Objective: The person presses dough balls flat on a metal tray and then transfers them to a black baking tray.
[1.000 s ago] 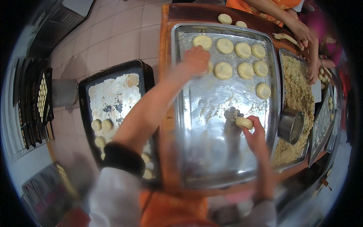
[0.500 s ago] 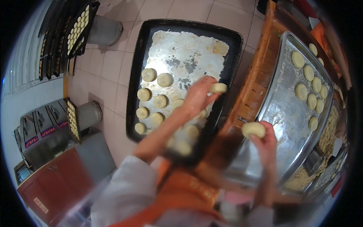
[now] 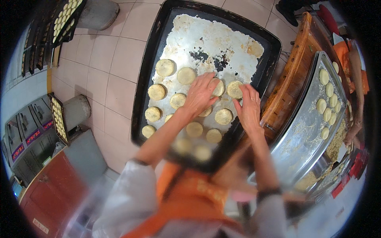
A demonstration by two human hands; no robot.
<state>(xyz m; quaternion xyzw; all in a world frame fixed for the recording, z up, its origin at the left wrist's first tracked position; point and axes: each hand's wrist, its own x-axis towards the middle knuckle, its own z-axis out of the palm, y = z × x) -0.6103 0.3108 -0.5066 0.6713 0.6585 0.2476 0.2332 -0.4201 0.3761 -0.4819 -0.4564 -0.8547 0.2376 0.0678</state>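
A large dark-rimmed baking tray lies below me, with flat round dough cakes in rows over its nearer part. My left hand is at the middle of it, thumb and fingers curved around the left side of one dough cake. Just to the right, my right hand has its thumb and fingertips at the right edge of another dough cake. Both cakes are low at the tray surface. My left hand and forearm partly hide some cakes behind them.
On the right, a wooden-edged table carries a steel tray with several pale dough cakes. Beyond it, another person's arm reaches down by a crumbly heap. Racked trays and a control panel stand left.
My right hand has swung left from the steel tray to the baking tray with its dough cake. The left hand has lowered its cake onto the tray. The view has shifted.
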